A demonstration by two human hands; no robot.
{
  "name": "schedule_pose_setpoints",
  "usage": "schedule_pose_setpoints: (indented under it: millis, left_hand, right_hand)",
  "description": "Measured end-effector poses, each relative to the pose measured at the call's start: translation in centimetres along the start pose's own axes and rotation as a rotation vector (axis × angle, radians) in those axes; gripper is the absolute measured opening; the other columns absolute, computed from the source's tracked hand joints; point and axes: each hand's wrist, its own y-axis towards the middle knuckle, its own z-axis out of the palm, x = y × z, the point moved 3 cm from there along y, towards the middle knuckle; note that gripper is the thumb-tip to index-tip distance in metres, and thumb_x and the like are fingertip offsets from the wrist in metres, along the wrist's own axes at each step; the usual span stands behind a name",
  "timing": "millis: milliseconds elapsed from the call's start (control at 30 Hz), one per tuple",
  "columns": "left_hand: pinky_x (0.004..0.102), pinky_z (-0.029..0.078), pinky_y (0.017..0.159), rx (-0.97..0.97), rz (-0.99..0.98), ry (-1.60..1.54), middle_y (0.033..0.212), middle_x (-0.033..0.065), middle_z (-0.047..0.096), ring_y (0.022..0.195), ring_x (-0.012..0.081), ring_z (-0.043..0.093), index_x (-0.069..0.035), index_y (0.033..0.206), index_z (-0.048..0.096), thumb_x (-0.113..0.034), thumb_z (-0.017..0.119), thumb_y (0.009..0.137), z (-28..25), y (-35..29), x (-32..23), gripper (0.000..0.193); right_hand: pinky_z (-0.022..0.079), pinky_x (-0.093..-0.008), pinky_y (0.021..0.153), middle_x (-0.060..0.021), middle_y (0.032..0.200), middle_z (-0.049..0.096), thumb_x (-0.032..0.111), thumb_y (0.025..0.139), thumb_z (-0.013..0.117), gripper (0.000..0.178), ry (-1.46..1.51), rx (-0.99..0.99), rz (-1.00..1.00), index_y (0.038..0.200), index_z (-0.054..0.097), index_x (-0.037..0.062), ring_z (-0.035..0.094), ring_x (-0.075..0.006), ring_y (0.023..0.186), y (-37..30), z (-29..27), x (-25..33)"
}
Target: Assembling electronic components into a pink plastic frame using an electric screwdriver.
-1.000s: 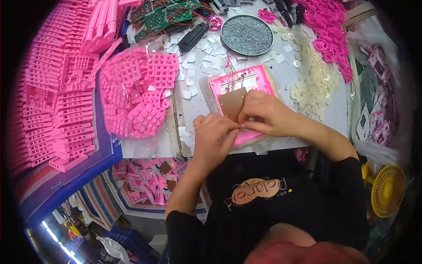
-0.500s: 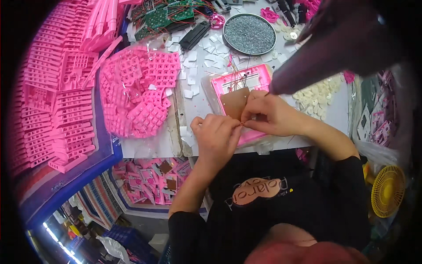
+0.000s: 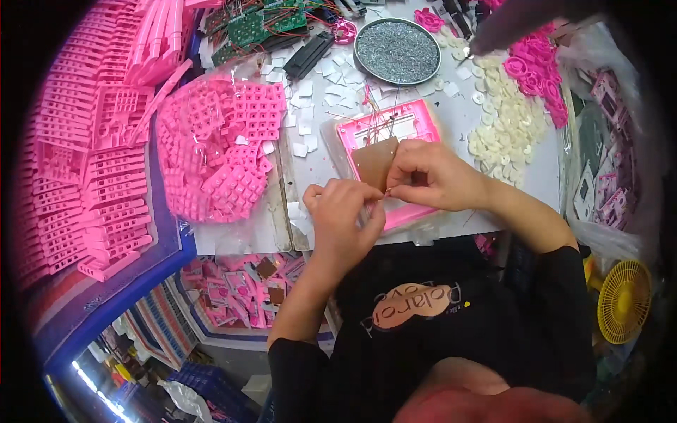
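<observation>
A pink plastic housing (image 3: 427, 121) lies on the table in front of me, in a pale tray-like holder. A brown board (image 3: 375, 161) is tilted over it, with thin wires (image 3: 384, 116) rising behind. My right hand (image 3: 436, 176) pinches at the board's lower right corner, thumb and fingers closed. My left hand (image 3: 345, 217) is just left of that corner, its fingertips drawn together close to the right hand's. Whatever lies between the fingertips is too small to make out; it may be a wire end.
A dark tool (image 3: 515, 28) hangs at the upper right. A round tin of small metal screws (image 3: 397, 51) stands behind the housing. Pink button pads (image 3: 226, 141) in a bag lie left, white discs (image 3: 504, 144) right. Stacked pink housings (image 3: 92, 176) fill the far left.
The dark hanging tool has swung up and away to the far right, uncovering the white discs and pink parts. My left fingertips have drawn slightly apart from the right ones.
</observation>
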Motion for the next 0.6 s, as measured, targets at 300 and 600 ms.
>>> schedule_pose_setpoints:
  millis: [300,600]
  left_hand:
    - [0.0377,0.031,0.081,0.008,-0.004,-0.010,0.084,0.0016,0.066,0.082,0.0205,0.061,-0.012,0.088,0.067,-0.006,0.074,0.078,0.4,-0.1,-0.4,0.014]
    - [0.0366,0.037,0.080,0.014,-0.069,-0.104,0.085,0.0040,0.066,0.080,0.0214,0.061,-0.009,0.087,0.066,-0.005,0.073,0.080,0.6,-0.2,-0.3,0.010]
  right_hand:
    - [0.046,-0.0297,0.063,-0.0043,0.080,0.056,0.009,0.084,0.075,0.008,-0.012,0.004,0.001,0.085,0.068,0.0047,0.056,-0.0156,0.076,0.0,0.0,0.0]
    - [0.050,-0.0327,0.069,-0.0082,0.093,0.063,0.008,0.084,0.074,0.014,-0.457,-0.312,-0.341,0.097,0.070,0.0046,0.059,-0.0195,0.081,-0.3,0.8,1.8]
